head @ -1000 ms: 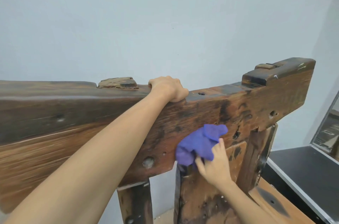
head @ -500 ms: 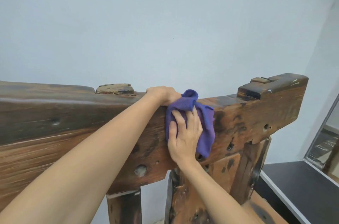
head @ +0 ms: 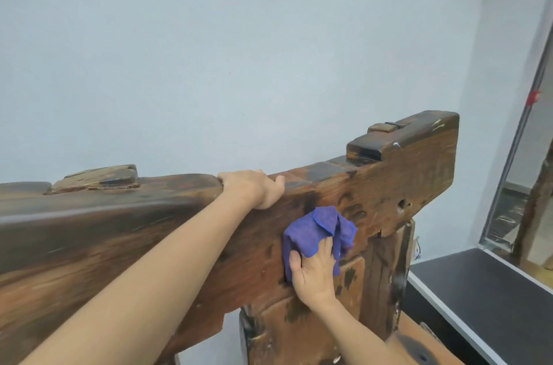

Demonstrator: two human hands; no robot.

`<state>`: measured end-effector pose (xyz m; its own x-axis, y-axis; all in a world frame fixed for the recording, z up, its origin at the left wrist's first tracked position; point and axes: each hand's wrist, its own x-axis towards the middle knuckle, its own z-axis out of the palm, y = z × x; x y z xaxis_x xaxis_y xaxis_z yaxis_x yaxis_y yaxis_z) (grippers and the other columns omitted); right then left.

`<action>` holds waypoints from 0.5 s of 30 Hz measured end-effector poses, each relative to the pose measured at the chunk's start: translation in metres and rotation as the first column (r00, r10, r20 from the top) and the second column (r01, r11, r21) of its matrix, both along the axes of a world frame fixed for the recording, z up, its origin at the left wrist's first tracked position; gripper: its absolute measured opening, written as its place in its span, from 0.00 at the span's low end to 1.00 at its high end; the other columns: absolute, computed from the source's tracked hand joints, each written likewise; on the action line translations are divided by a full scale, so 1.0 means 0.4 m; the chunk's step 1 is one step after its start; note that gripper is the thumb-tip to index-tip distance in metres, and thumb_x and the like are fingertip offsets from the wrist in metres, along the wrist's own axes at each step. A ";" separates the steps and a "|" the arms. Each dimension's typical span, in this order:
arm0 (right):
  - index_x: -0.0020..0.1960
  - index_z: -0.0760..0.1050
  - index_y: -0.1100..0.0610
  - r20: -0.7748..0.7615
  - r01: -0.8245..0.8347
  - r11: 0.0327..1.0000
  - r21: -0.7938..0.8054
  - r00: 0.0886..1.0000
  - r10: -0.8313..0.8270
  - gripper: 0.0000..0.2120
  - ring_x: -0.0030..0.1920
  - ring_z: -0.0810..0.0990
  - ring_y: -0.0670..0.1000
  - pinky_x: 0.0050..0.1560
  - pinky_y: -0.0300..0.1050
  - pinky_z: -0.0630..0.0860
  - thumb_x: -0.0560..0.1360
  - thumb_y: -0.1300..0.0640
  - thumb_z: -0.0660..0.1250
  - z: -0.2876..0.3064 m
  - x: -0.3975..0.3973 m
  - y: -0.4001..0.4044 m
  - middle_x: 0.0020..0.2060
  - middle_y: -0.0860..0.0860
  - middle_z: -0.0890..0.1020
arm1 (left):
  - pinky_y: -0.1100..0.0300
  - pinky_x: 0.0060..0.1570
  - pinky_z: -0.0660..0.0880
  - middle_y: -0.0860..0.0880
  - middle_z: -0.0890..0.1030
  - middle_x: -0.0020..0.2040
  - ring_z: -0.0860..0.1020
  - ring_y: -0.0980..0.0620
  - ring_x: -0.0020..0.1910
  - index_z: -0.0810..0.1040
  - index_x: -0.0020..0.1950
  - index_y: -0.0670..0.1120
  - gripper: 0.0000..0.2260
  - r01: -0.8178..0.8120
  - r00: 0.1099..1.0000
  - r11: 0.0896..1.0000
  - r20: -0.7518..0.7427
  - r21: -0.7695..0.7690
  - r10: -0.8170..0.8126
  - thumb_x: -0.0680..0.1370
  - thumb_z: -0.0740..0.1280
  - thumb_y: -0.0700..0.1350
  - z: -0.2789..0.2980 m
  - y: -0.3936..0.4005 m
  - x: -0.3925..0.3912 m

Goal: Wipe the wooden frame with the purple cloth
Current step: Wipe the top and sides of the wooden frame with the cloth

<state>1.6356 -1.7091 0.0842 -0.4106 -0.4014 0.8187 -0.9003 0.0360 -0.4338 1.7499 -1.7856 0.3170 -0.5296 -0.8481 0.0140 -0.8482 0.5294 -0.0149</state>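
Note:
A heavy, dark, weathered wooden frame [head: 389, 185] runs across the view, its thick top beam resting on upright posts at the right. My left hand [head: 254, 189] grips the beam's top edge, fingers curled over it. My right hand [head: 314, 270] presses a crumpled purple cloth [head: 317, 233] flat against the beam's front face, just below and right of my left hand, near the joint with the post. My forearms hide part of the beam's front.
A pale blue wall stands close behind the frame. A black platform with a white edge [head: 478, 290] lies low at the right, and a metal-framed glass panel [head: 523, 155] rises beyond it. A wooden post [head: 386, 275] descends under the beam's right end.
My right hand has slid the purple cloth down from the beam's top edge to its lower front face and a little to the right. My left hand keeps its grip on top.

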 end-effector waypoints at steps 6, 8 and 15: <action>0.71 0.72 0.57 0.405 0.246 0.968 0.037 0.882 -0.240 0.29 0.69 0.66 0.74 0.63 0.73 0.65 0.76 0.42 0.55 0.003 -0.217 0.022 0.69 0.73 0.68 | 0.38 0.70 0.65 0.41 0.75 0.71 0.73 0.38 0.67 0.72 0.71 0.46 0.32 -0.043 0.994 0.992 -0.091 0.122 0.054 0.79 0.43 0.60 -0.007 -0.022 -0.105; 0.68 0.69 0.52 0.349 0.254 0.967 -0.024 0.908 -0.230 0.25 0.64 0.67 0.68 0.63 0.67 0.66 0.75 0.41 0.59 0.014 -0.360 0.049 0.64 0.69 0.70 | 0.41 0.69 0.67 0.41 0.76 0.70 0.74 0.38 0.65 0.73 0.69 0.45 0.31 0.006 0.992 0.995 -0.126 0.103 0.007 0.79 0.43 0.60 -0.024 -0.018 -0.229; 0.66 0.65 0.49 0.285 0.172 0.978 -0.117 0.949 -0.133 0.22 0.70 0.67 0.65 0.66 0.59 0.71 0.76 0.40 0.61 0.109 -0.749 0.061 0.71 0.61 0.62 | 0.49 0.75 0.60 0.44 0.67 0.80 0.66 0.43 0.77 0.69 0.78 0.47 0.35 0.177 0.947 0.968 -0.299 0.180 -0.117 0.83 0.42 0.66 -0.032 -0.044 -0.568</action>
<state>1.3359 -1.6847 0.1277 -0.6746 -0.2068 0.7086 -0.7339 0.0858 -0.6738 1.5228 -1.8033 0.3043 -0.6477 -0.7617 0.0189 -0.7138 0.6153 0.3346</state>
